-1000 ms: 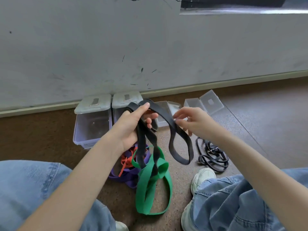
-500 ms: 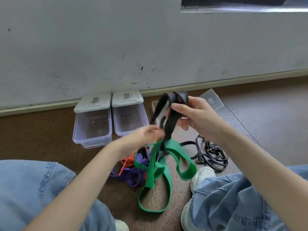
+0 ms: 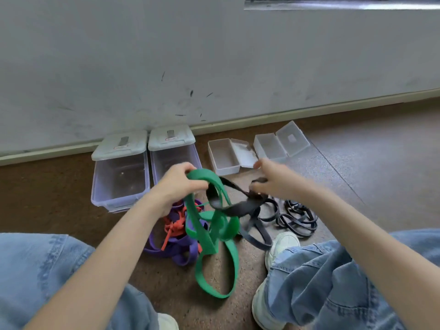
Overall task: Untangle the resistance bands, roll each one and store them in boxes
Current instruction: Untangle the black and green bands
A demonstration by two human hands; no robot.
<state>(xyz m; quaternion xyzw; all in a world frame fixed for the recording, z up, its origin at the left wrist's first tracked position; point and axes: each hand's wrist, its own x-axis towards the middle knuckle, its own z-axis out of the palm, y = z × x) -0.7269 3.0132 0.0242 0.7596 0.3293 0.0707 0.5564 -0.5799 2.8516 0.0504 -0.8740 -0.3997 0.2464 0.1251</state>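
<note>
Your left hand (image 3: 177, 184) is gripping the top of the green band (image 3: 215, 248), fingers curled around it; the band is hanging in loops down to the floor (image 3: 371, 167) between your knees. Your right hand (image 3: 273, 181) is pinching the black band (image 3: 234, 206), which is threading through the green loops and sagging between your hands. The right hand is blurred, so finger detail is unclear. The purple band (image 3: 181, 252) and red band (image 3: 176, 226) are lying tangled together under your left wrist. A heap of thin black bands (image 3: 297, 217) is sitting just beyond your right shoe (image 3: 283, 244). Two lidded clear boxes (image 3: 120, 172) are standing side by side at the wall (image 3: 214, 55). Two small white boxes (image 3: 223, 159) are lying open to their right.
</note>
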